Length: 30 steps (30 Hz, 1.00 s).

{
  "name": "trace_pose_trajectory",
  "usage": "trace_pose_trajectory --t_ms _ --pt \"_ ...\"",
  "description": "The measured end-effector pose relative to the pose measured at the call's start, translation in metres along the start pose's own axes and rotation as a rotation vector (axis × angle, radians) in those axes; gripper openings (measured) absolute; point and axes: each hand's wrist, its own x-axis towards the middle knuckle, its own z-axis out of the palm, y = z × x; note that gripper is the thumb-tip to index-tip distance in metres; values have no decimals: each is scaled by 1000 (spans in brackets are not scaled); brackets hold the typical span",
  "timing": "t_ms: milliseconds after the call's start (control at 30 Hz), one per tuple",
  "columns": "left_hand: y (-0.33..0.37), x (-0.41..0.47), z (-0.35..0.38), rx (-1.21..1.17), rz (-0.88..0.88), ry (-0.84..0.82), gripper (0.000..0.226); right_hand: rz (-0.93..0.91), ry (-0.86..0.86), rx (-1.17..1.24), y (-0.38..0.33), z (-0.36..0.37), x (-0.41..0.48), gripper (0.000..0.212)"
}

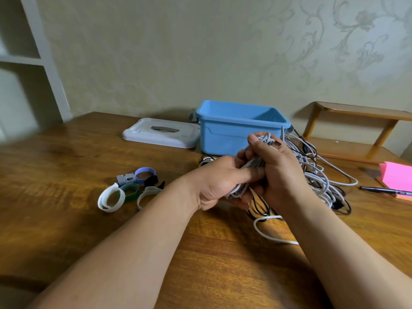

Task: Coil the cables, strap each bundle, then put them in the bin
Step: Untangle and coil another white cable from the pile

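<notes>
Both hands hold one grey-white cable bundle (265,139) above the table, in front of the blue bin (225,134). My left hand (219,181) grips the lower part of the coil; my right hand (275,172) grips its upper part, thumb up against the loops. A tangled pile of white and black cables (321,175) lies on the table to the right of my hands, with one white loop (265,233) trailing toward me. Several hook-and-loop straps (131,190), white, green, purple, grey and black, lie to the left.
The bin's white lid (162,134) lies flat left of the bin. A pink sticky-note pad (399,177) and a black pen (383,190) sit at the right edge. A small wooden shelf (356,130) stands at the back right. The table is brown wood (78,166).
</notes>
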Motion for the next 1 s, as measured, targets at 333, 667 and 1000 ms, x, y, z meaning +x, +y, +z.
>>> trace_pose_trajectory --t_ms 333,667,1000 --pt "-3 3 19 494 135 195 18 59 86 180 -4 3 6 39" --pt "5 -26 29 75 44 89 15 49 -114 125 -4 2 -1 41" --pt "-10 -83 -11 197 29 414 40 126 -406 52 10 23 -14 70"
